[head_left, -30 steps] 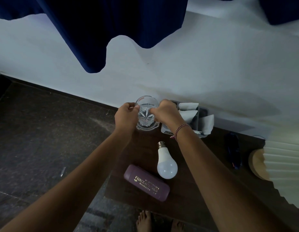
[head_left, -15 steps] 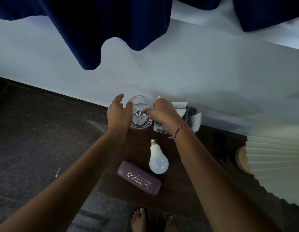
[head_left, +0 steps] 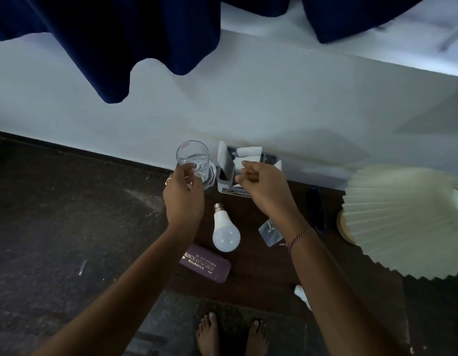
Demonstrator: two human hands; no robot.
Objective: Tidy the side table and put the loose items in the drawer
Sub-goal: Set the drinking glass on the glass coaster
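— Where is the left hand (head_left: 183, 199)?

— At the back left corner of the side table (head_left: 261, 278), by the wall. Its fingers are curled round the lower part of a clear drinking glass (head_left: 194, 160). The glass's mouth faces up; I cannot tell whether its base rests on the wood or is just off it.

— And the right hand (head_left: 264, 188)?

— Over a grey desk organiser (head_left: 224, 176) just right of the glass, with white paper slips (head_left: 248, 152) standing in it. The fingers are curled and 1 fingertip is against a slip, but I cannot tell whether it pinches anything. A braided thread band (head_left: 299, 235) is round that wrist.

— What lies loose on the table?

— A white LED bulb (head_left: 225, 232) lies on its side between the 2 forearms, its metal cap pointing toward the organiser. Near it, toward the front edge, is a purple spectacle case (head_left: 210, 268) with gold lettering, partly under the left forearm. A small clear packet (head_left: 270, 233) lies beside the right wrist, and a dark blue object (head_left: 316, 209), too dim to name, lies farther right. A crumpled white tissue (head_left: 301, 291) sits at the front edge.

— Anything else?

— A pleated cream lampshade (head_left: 402, 219) covers the table's right end, over a round wooden base (head_left: 344, 227). A navy curtain (head_left: 120, 34) hangs above, and 2 bare feet (head_left: 210, 335) stand on the dark floor.
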